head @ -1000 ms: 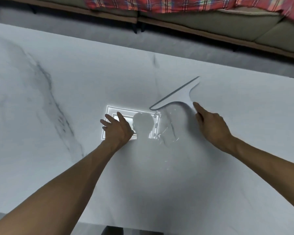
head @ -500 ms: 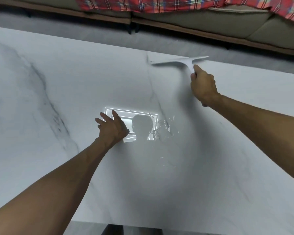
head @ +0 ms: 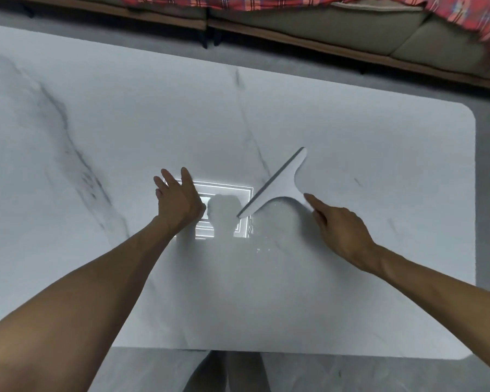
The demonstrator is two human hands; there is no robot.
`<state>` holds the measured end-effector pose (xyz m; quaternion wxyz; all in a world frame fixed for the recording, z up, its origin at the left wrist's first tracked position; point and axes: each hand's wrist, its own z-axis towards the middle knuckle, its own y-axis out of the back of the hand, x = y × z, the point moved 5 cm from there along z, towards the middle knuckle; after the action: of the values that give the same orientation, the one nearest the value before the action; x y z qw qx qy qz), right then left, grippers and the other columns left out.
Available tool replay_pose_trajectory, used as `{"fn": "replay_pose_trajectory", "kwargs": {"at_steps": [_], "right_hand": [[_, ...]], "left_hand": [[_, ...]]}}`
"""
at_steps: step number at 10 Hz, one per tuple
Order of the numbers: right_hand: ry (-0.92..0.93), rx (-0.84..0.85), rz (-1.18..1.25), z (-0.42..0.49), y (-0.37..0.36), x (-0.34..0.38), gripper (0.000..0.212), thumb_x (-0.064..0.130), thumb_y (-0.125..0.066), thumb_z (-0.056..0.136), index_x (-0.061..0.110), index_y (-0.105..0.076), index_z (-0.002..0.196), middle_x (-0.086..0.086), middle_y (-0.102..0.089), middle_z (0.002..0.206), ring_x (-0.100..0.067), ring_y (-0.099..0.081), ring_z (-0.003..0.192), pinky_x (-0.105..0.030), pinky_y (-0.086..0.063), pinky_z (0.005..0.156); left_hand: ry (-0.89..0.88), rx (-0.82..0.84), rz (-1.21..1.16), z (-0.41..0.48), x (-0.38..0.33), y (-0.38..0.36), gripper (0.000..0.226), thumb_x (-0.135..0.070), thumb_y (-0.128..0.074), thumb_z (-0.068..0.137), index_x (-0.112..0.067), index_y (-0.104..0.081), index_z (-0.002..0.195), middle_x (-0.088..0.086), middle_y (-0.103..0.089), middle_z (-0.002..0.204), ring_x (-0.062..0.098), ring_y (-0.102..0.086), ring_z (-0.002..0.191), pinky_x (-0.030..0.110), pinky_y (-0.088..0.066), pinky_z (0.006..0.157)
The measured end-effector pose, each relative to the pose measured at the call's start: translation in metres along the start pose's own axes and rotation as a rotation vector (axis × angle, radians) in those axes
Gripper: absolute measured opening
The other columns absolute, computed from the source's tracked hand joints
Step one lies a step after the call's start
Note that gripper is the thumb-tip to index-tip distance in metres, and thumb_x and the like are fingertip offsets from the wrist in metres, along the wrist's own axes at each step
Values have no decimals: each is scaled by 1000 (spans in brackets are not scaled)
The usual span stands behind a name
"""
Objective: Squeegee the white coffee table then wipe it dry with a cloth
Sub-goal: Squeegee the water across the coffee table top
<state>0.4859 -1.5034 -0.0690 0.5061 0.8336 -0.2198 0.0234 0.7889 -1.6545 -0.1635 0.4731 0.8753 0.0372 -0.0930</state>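
The white marble coffee table fills most of the view. My right hand grips the handle of a white squeegee, index finger stretched along it. Its grey blade runs diagonally and rests on the table near the middle. A few water drops glint on the surface just below the blade. My left hand lies flat on the table to the left of the squeegee, fingers spread, holding nothing. No cloth is in view.
A sofa with a red plaid blanket runs along the far side, past a strip of grey floor. The table's rounded right corner and near edge are in sight. A bright lamp reflection sits mid-table.
My right hand has pulled the squeegee back from the far edge toward the table's middle and turned its blade diagonal. My left hand has stayed flat in place.
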Motion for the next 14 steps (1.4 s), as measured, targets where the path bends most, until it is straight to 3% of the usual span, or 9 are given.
{"fn": "replay_pose_trajectory", "kwargs": {"at_steps": [2,4,5,6,7,9,11,13,14], "right_hand": [[-119,69,-44,-52,9,-26,44,35,-32,102,41,-35,145,3,-67,83,-20,-56,68,-29,-42,65],[-120,-85,203,43,50,26,44,33,-34,100,30,-41,143,-6,-64,111,-30,-60,96,-35,-48,79],[-185,-139,384,106,61,54,44,32,-32,98,30,-43,141,-5,-56,102,-23,-52,87,-37,-50,70],[-253,-159,484,172,68,92,41,35,-27,97,26,-51,129,-7,-50,98,-25,-47,80,-24,-34,55],[-230,-127,400,185,59,111,38,23,-27,95,19,-50,125,-11,-53,101,-27,-50,79,-24,-36,52],[135,-59,142,114,8,111,43,18,-31,100,22,-39,142,-20,-64,112,-41,-57,102,-45,-48,86],[392,126,-119,3,-35,34,47,31,-33,102,38,-29,148,-10,-65,96,-37,-62,87,-40,-48,73],[381,166,-294,-55,-20,-56,47,34,-32,100,45,-32,146,5,-59,83,-24,-62,74,-33,-44,59],[289,104,-295,-67,1,-65,43,47,-23,98,52,-35,139,11,-66,90,-18,-64,81,-28,-35,59]], "left_hand": [[22,4,-108,-60,17,-16,67,-13,-47,87,-5,-20,148,38,-24,144,55,-25,133,60,-28,110],[145,30,-181,-72,28,-47,78,-19,-54,86,-10,-12,151,30,-8,155,50,-13,142,60,-19,114],[147,72,-149,-68,32,-58,85,-25,-59,84,-10,-9,152,29,-5,156,49,-11,143,59,-17,114],[183,105,-195,-65,37,-65,83,-25,-56,85,-8,-9,151,29,-5,156,50,-10,143,61,-18,113],[186,33,-218,-65,34,-63,75,-22,-48,89,-5,-9,151,32,-5,155,53,-10,142,61,-18,113],[137,83,-54,-70,32,-59,79,-30,-45,90,6,-8,149,48,-6,147,66,-10,134,60,-24,110],[185,88,-111,-78,23,-37,63,-19,-30,100,10,-1,149,46,-4,148,63,-9,137,62,-21,112],[132,138,-36,-100,13,-21,54,-9,-3,97,15,-7,146,45,-17,146,57,-20,137,57,-24,113],[37,19,-137,-139,7,-15,43,-9,-34,95,8,-39,134,28,-47,131,41,-48,122,45,-40,101]]}}
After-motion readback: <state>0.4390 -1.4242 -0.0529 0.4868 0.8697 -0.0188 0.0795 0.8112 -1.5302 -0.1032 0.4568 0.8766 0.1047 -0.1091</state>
